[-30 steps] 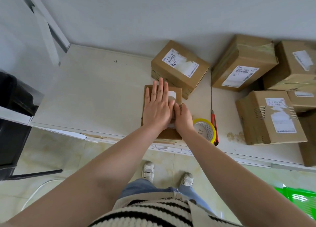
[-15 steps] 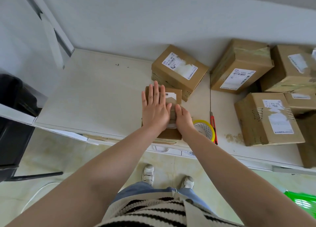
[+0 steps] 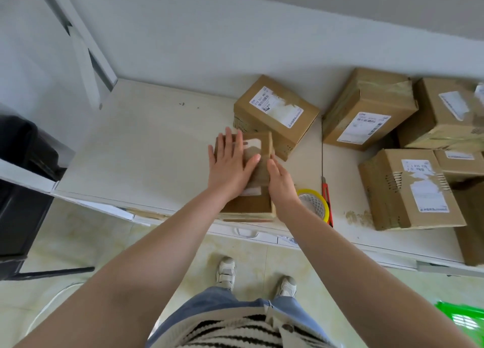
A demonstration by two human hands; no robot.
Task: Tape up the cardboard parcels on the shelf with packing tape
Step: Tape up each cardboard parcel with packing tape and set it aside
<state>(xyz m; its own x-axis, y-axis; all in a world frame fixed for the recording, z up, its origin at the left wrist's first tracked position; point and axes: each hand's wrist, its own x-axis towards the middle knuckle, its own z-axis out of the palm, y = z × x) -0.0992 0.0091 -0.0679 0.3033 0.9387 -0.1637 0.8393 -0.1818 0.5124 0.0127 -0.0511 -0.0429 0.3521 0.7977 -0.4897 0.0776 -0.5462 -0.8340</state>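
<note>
A small flat cardboard parcel (image 3: 258,203) lies at the front edge of the white shelf (image 3: 146,148). My left hand (image 3: 230,167) presses flat on its top with straight fingers spread. At the parcel's right side my right hand (image 3: 280,182) touches the top; its fingertips are partly hidden, and whether they press or pinch is unclear. A strip of brown tape runs down the parcel's top between my hands. A yellow roll of packing tape (image 3: 315,206) lies on the shelf just right of my right wrist.
A red box cutter (image 3: 327,203) lies beside the roll. A labelled box (image 3: 277,114) sits behind the parcel. Several more labelled boxes (image 3: 408,188) crowd the shelf's right side. A black bin (image 3: 23,180) stands at left; a green crate (image 3: 466,319) is on the floor at right.
My left hand has slid a little to the left across the parcel's top, and its fingers have spread. My right hand has stayed at the parcel's right side. The camera has tilted slightly.
</note>
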